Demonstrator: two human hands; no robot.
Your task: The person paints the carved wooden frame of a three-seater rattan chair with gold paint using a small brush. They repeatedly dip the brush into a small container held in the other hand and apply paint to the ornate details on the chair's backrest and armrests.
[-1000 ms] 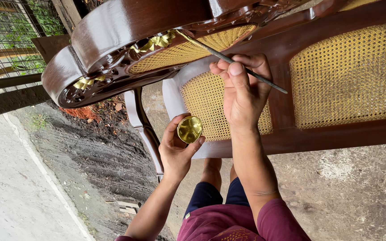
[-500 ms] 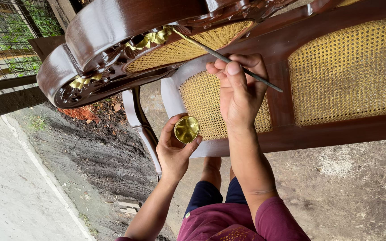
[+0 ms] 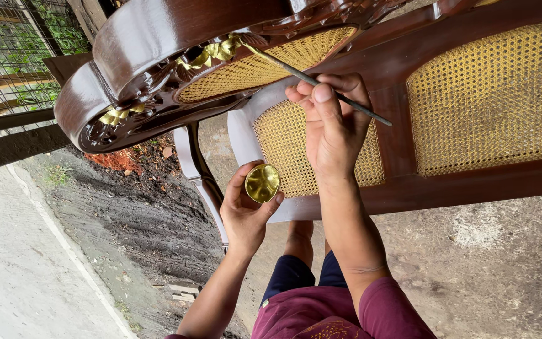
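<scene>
Two hands engaged: right hand (image 3: pixel 330 129) pinches a thin brush (image 3: pixel 312 80), tip on the chair's gilded carving (image 3: pixel 211 53); below it, left hand (image 3: pixel 246 207) cups a gold paint dish (image 3: pixel 262 182).

An outdoor furniture workshop yard: a carved dark wooden chair (image 3: pixel 177 50) with woven cane panels (image 3: pixel 490 94) stands on bare dirt ground (image 3: pixel 145 213) beside a wire fence (image 3: pixel 7 56).

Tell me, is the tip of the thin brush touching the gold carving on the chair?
Touching. The head view shows the thin brush, held by the right hand, ending right on the gold carving, no gap visible.
</scene>
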